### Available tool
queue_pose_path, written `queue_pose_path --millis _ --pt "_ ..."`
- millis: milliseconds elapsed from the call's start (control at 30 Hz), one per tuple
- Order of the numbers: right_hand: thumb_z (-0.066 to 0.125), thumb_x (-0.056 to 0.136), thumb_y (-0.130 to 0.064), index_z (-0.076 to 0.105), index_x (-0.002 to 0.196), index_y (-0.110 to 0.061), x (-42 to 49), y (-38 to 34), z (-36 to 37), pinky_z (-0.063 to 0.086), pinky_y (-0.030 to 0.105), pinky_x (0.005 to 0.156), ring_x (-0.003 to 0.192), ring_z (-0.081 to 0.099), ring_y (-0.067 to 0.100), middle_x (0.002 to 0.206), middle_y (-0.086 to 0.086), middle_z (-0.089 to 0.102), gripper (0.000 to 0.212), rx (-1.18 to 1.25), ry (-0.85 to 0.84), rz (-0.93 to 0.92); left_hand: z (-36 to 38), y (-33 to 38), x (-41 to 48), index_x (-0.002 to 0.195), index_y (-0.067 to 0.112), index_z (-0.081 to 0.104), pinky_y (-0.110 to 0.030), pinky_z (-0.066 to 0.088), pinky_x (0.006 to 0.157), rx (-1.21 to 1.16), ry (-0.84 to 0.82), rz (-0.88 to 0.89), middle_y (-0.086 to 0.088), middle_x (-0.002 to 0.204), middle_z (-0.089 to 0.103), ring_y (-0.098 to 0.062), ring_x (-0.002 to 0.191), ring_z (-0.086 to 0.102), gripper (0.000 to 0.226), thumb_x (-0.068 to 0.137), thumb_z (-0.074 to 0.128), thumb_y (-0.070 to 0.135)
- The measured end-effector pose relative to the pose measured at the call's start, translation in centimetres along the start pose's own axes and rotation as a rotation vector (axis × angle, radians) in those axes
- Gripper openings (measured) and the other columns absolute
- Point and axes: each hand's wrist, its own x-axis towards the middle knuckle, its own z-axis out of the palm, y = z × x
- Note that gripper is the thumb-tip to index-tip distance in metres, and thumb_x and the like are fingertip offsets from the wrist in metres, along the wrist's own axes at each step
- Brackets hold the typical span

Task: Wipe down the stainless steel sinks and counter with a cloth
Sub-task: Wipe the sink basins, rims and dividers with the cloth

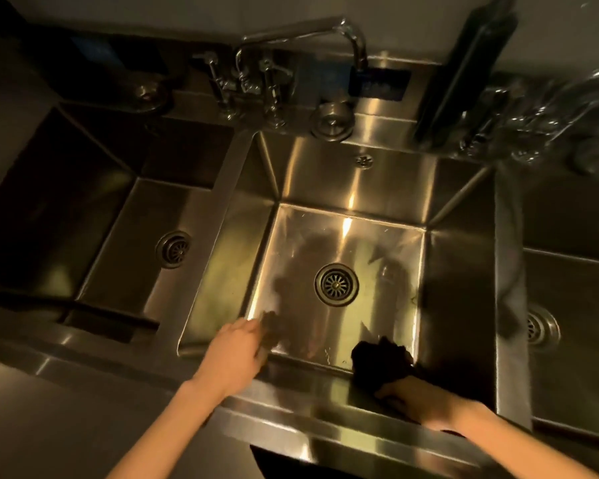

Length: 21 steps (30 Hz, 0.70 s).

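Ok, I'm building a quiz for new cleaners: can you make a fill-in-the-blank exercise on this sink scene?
1. The hand gripping the dark cloth is the person's ____ one.
2. Of three basins, the faucet spout ends above the ____ one.
3. The left hand, holding nothing, reaches into the same sink, whose floor has a round ____.
Missing words: right; middle; drain.

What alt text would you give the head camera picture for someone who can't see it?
A right hand grips a dark cloth at the front right corner of the middle sink; the empty left hand is at its front left. More sinks flank it.
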Motion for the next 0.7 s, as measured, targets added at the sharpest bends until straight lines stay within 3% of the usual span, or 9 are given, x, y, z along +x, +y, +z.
queue_pose_path --millis 133,200,333,433,500,567,600,633,700 --pt "0.039 0.1 -0.028 0.06 0.122 -0.018 -3.4 -3.0 1.4 0.04 0.028 0.097 0.116 0.054 0.021 0.124 0.004 0.06 0.032 0.151 0.443 0.144 -0.3 2.4 7.1 0.125 0.018 0.054 -0.03 0.038 0.094 0.103 -0.173 0.355 -0.005 0.126 0.054 -0.022 0.116 0.05 0.034 0.092 0.046 0.021" --pt "0.036 0.1 -0.031 0.06 0.119 -0.018 -5.1 -5.0 3.1 0.039 0.033 0.095 0.115 0.053 0.025 0.123 0.007 0.059 0.033 0.17 0.575 0.248 0.7 3.5 9.5 0.13 0.022 0.051 -0.026 0.034 0.096 0.046 -0.24 0.486 -0.001 0.134 0.05 -0.018 0.118 0.048 0.037 0.093 0.044 0.018" --pt "0.041 0.097 -0.037 0.067 0.1 -0.017 -6.2 -8.3 6.6 0.041 0.029 0.087 0.096 0.06 0.018 0.104 0.004 0.068 0.033 0.132 0.861 0.272 3.5 6.6 12.8 0.123 0.02 0.062 -0.023 0.044 0.095 0.043 -0.289 0.836 0.0 0.129 0.058 -0.016 0.117 0.056 0.043 0.082 0.065 0.01" --pt "0.034 0.097 -0.038 0.062 0.082 -0.024 -5.9 -8.5 7.2 0.038 0.027 0.076 0.078 0.06 0.016 0.082 -0.006 0.066 0.035 -0.069 0.931 0.336 7.1 9.2 14.2 0.128 0.023 0.059 -0.021 0.039 0.102 0.088 -0.377 1.027 -0.001 0.136 0.053 -0.013 0.124 0.05 0.045 0.084 0.066 0.024" --pt "0.038 0.096 -0.036 0.058 0.074 -0.028 -5.6 -8.4 7.3 0.032 0.022 0.067 0.066 0.055 0.009 0.071 -0.013 0.059 0.031 -0.166 0.951 0.351 9.6 10.5 15.3 0.132 0.028 0.054 -0.019 0.035 0.104 0.205 -0.334 1.16 0.005 0.14 0.049 -0.007 0.13 0.043 0.053 0.081 0.066 0.04" --pt "0.04 0.098 -0.032 0.056 0.078 -0.028 -5.3 -8.0 7.6 0.03 0.022 0.066 0.067 0.05 0.008 0.074 -0.012 0.057 0.025 -0.17 0.952 0.295 12.5 11.0 15.9 0.144 0.029 0.035 -0.027 0.027 0.112 0.407 -0.344 1.331 0.01 0.151 0.032 -0.011 0.14 0.025 0.061 0.088 0.057 0.04" --pt "0.04 0.098 -0.03 0.054 0.081 -0.028 -5.2 -7.7 7.7 0.03 0.023 0.067 0.068 0.048 0.009 0.076 -0.01 0.057 0.022 -0.163 0.961 0.254 14.8 11.0 15.8 0.145 0.029 0.032 -0.024 0.021 0.114 0.578 -0.279 1.364 0.018 0.15 0.031 -0.009 0.142 0.021 0.058 0.092 0.048 0.045" --pt "0.039 0.099 -0.03 0.051 0.083 -0.028 -5.1 -7.4 7.8 0.031 0.023 0.067 0.069 0.047 0.009 0.077 -0.009 0.057 0.02 -0.165 0.978 0.23 16.6 11.0 15.6 0.143 0.025 0.039 -0.018 0.013 0.114 0.671 -0.208 1.25 0.035 0.14 0.035 -0.008 0.142 0.019 0.058 0.094 0.035 0.056" --pt "0.036 0.1 -0.03 0.048 0.081 -0.027 -4.9 -7.2 7.7 0.033 0.024 0.067 0.069 0.045 0.01 0.076 -0.009 0.055 0.022 -0.156 0.972 0.236 18.3 9.7 15.2 0.122 0.015 0.062 -0.007 0.001 0.105 0.706 -0.046 1.084 0.066 0.102 0.028 -0.022 0.146 0.008 0.082 0.091 0.007 0.067"
